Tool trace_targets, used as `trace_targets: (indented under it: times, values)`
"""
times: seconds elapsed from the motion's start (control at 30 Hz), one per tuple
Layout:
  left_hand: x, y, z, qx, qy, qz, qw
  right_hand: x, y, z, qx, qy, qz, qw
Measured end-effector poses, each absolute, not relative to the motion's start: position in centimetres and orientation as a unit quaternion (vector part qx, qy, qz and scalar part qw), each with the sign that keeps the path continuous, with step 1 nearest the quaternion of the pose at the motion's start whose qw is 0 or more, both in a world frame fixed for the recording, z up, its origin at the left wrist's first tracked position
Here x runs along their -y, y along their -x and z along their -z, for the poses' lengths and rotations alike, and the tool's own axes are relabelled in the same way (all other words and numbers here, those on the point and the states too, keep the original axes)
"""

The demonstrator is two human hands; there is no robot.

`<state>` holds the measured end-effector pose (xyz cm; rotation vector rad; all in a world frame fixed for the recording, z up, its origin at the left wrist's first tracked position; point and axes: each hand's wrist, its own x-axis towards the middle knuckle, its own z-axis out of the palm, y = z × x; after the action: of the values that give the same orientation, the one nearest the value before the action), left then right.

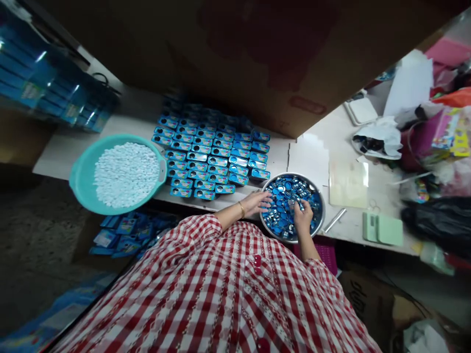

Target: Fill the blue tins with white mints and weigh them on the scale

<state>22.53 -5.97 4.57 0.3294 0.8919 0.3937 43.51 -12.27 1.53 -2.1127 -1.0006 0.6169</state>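
Note:
A round steel bowl (322, 215) at the table's front edge holds many small blue and silver metal lids (281, 196). My left hand (257, 203) is at the bowl's left rim, fingers stretched out and apart, with nothing seen in it. Over the right part of the lids, my right hand (303, 215) has its fingers pinched together, a small silver lid at their tips. Left of the bowl stand rows of small blue tins (217, 162), many with a dark round opening on top.
A turquoise basin (79, 184) of small white pieces sits at the left. Behind the tins rises a large cardboard box (257, 63). A metal tube (334, 220) and a pale green case (382, 229) lie right of the bowl. Blue packets (127, 230) fill a box below.

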Motion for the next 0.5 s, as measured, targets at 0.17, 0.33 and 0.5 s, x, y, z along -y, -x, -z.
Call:
trace_targets:
  times: [0.17, 0.33, 0.5]
  values:
    - [5.6, -27.0, -3.9, -0.387, -0.006, -0.159, 0.908, 11.1, -40.8, -4.2, 0.594, 0.701, -0.189, 0.346]
    - [5.7, -29.8, -3.5, -0.321, 0.115, -0.175, 0.924, 11.1, -38.8, -5.2, 0.694, 0.654, -0.165, 0.253]
    - [5.8, -29.9, -3.2, -0.342, 0.144, -0.238, 0.897, 10.6, -39.6, -6.4, 0.617, 0.649, -0.263, 0.360]
